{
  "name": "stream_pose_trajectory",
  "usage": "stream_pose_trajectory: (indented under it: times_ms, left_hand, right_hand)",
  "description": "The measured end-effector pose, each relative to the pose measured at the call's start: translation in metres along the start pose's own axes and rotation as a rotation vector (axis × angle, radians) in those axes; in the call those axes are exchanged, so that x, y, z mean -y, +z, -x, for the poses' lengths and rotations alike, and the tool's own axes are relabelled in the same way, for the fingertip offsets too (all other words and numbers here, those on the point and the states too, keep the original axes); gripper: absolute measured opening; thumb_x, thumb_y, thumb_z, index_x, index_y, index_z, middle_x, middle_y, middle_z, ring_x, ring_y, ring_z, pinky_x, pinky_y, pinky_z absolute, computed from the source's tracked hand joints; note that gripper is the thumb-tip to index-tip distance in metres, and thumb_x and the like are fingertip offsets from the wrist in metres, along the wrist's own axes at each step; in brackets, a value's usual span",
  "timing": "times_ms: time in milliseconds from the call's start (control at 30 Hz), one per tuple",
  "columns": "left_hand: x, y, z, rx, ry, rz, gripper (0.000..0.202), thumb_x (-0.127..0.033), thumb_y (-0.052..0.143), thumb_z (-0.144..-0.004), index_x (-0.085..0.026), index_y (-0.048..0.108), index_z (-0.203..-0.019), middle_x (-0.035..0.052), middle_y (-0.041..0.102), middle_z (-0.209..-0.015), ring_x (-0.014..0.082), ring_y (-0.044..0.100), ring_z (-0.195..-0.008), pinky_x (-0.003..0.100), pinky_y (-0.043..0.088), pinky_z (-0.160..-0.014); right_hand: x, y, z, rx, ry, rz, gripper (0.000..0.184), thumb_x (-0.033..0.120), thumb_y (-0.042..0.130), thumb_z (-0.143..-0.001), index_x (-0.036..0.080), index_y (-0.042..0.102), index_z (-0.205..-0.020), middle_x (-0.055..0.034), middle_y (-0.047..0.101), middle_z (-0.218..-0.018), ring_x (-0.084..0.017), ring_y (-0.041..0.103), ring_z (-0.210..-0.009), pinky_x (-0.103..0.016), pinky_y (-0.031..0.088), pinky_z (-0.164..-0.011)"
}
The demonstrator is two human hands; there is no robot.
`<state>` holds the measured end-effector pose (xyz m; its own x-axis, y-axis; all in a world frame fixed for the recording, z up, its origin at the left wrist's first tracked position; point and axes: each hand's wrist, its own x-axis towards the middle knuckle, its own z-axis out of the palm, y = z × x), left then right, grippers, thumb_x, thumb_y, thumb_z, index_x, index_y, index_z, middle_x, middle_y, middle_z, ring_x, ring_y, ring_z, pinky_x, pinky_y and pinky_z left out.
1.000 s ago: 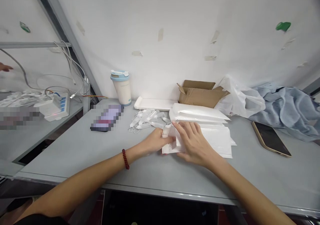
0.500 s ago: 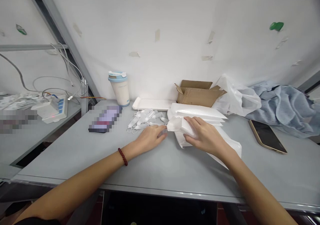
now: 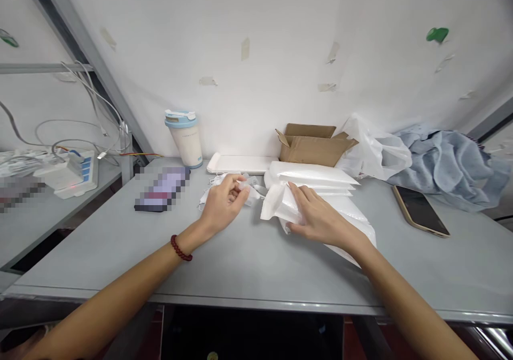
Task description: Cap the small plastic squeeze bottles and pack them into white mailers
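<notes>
My right hand [image 3: 318, 210] grips a white plastic mailer bag [image 3: 276, 202], its mouth gaping toward the left. More white mailer bags [image 3: 316, 173] lie stacked behind and under that hand. Curled in a pinch, my left hand [image 3: 222, 202] is over a pile of small white plastic pieces with thin cord loops [image 3: 204, 197]. A small whitish plastic piece [image 3: 243, 185] shows at its thumb and fingertips; its exact kind is unclear. The hand covers much of the pile.
Along the wall stand a lidded cup [image 3: 186, 141], a long white tray [image 3: 244, 163], an open cardboard box [image 3: 312, 149], a clear plastic bag [image 3: 380, 151] and blue-grey cloth [image 3: 452, 162]. Phones lie left [image 3: 164, 189] and right [image 3: 420, 210]. A power strip [image 3: 86, 175] sits on the left-hand table.
My left hand has drawn back and up from the pile, fingers now curled into a pinch. My right hand has tilted the mailer bag, whose mouth is wider. The whole view has shifted slightly.
</notes>
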<state>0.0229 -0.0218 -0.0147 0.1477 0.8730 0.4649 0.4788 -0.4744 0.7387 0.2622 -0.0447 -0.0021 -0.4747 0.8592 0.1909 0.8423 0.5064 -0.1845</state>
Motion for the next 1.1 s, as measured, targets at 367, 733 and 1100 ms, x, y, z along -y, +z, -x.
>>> stream_pose_trajectory:
  times_ms: [367, 733, 1100]
  left_hand:
    - [-0.006, 0.013, 0.012, -0.19, 0.381, -0.057, 0.018, -0.023, 0.052, -0.087, -0.018, 0.056, -0.103, 0.0044, 0.061, -0.087, 0.0134, 0.055, -0.071, 0.029, 0.05, -0.068]
    - [-0.006, 0.005, 0.005, -0.228, 0.487, -0.122, 0.019, -0.018, 0.058, -0.081, -0.018, 0.057, -0.1, 0.0057, 0.064, -0.091, 0.0182, 0.055, -0.082, 0.032, 0.049, -0.069]
    - [0.001, -0.009, -0.003, -0.179, 0.722, -0.231, 0.023, -0.012, 0.061, -0.077, -0.019, 0.056, -0.098, 0.0058, 0.068, -0.091, 0.0201, 0.058, -0.086, 0.037, 0.05, -0.076]
  right_hand:
    - [0.006, 0.001, 0.0, -0.046, -0.054, -0.08, 0.078, 0.031, 0.052, -0.075, 0.018, 0.015, -0.142, -0.0157, 0.046, -0.123, -0.031, 0.05, -0.102, -0.043, 0.046, -0.077]
    - [0.01, -0.008, -0.001, -0.074, -0.023, -0.165, 0.078, 0.029, 0.052, -0.072, 0.02, 0.016, -0.141, -0.0149, 0.042, -0.131, -0.032, 0.047, -0.11, -0.044, 0.046, -0.082]
    - [0.011, -0.005, -0.001, -0.002, -0.015, -0.182, 0.076, 0.027, 0.052, -0.072, 0.015, 0.019, -0.14, -0.0171, 0.045, -0.127, -0.031, 0.047, -0.109, -0.043, 0.044, -0.083]
